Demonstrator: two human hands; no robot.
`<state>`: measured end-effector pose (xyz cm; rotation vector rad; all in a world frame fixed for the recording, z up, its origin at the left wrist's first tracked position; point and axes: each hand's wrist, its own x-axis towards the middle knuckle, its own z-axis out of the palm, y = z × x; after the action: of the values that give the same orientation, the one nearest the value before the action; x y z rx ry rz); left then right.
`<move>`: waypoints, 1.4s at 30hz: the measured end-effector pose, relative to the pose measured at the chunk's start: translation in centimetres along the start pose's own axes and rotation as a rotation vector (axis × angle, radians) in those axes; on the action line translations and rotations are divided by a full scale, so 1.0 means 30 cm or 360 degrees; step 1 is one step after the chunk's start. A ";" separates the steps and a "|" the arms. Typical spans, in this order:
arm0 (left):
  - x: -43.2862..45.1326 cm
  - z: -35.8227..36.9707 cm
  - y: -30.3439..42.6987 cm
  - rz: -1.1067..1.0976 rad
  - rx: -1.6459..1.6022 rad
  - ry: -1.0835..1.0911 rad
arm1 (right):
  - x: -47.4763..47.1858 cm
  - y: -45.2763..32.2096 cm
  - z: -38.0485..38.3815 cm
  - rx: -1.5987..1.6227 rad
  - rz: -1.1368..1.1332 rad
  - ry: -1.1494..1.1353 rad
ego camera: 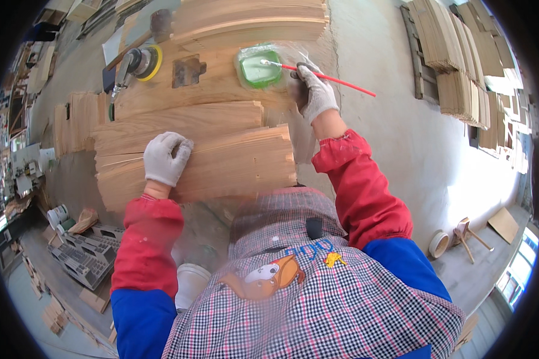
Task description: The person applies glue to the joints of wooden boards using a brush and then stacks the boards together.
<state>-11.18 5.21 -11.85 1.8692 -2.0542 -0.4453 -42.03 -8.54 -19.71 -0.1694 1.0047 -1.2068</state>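
Note:
My right hand (315, 92), in a white glove with dark-stained fingers, grips a thin red-handled brush (341, 81). The brush's whitish tip is over a green plastic tray (260, 67) of pale liquid, which has clear plastic film around it. Wooden boards (233, 157) lie in overlapping layers nearest my body. On their left part rests my gloved left hand (168, 157), its fingers curled down; whether it pinches a board edge is not clear. Behind the boards, the wooden work surface (224, 94) has a dark cutout (187, 71).
An orbital sander with a yellow-rimmed pad (147, 63) lies at the back left, near a dark brown container (161, 24). More boards (251, 20) are stacked at the far edge. Board stacks (453, 67) stand on a pallet at right. A white bucket (192, 285) is beside my apron.

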 end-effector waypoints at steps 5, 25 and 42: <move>0.002 0.021 -0.009 0.0020 -0.0060 0.0073 | -0.078 -0.097 0.035 0.0422 0.0326 0.0080; 0.004 0.040 -0.035 0.0078 -0.0097 0.0165 | -0.553 -0.016 -0.232 -0.0630 -0.0394 0.0044; 0.003 0.023 -0.017 0.0030 -0.0072 0.0059 | -0.457 0.026 -0.203 -0.0557 -0.0567 0.0240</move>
<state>-11.03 5.09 -12.69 1.8173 -2.0188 -0.4452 -45.91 5.52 -16.11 -0.5582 1.3549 -1.3698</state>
